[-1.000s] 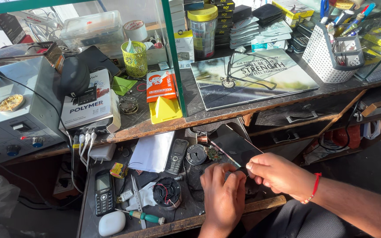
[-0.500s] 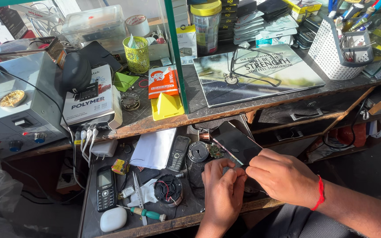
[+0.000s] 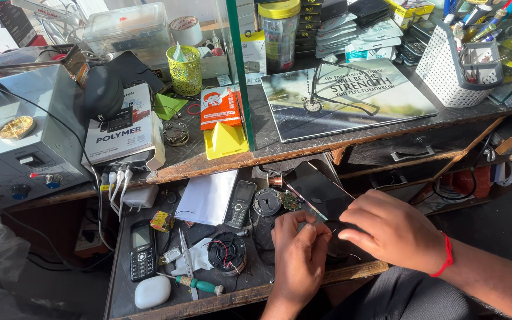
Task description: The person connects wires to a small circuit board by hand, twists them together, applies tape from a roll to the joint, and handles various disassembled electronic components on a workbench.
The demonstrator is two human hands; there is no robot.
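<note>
My left hand [image 3: 298, 249] and my right hand [image 3: 393, 230] meet over the lower work shelf [image 3: 220, 290]. Together they pinch a small dark round part [image 3: 338, 244] with thin wires coming off it. My right wrist wears a red thread band [image 3: 445, 255]. Just behind the hands lies a black smartphone [image 3: 321, 188], screen down or dark. A small round speaker with red and black wires [image 3: 227, 252] sits to the left of my left hand. Most of the held part is hidden by my fingers.
On the shelf lie two black keypad phones [image 3: 141, 249] [image 3: 242, 203], white paper [image 3: 207, 197], a green-handled screwdriver [image 3: 200, 285], tweezers [image 3: 184, 249] and a white pebble-shaped case [image 3: 152, 291]. The upper counter holds a grey power supply [image 3: 22, 142], a glass pane with a green frame [image 3: 241, 77], a white basket [image 3: 457, 68] and a poster mat [image 3: 345, 95].
Both hands have closed in tighter on the small dark part and shifted slightly right. The head camera has dipped a little; the other things lie as before.
</note>
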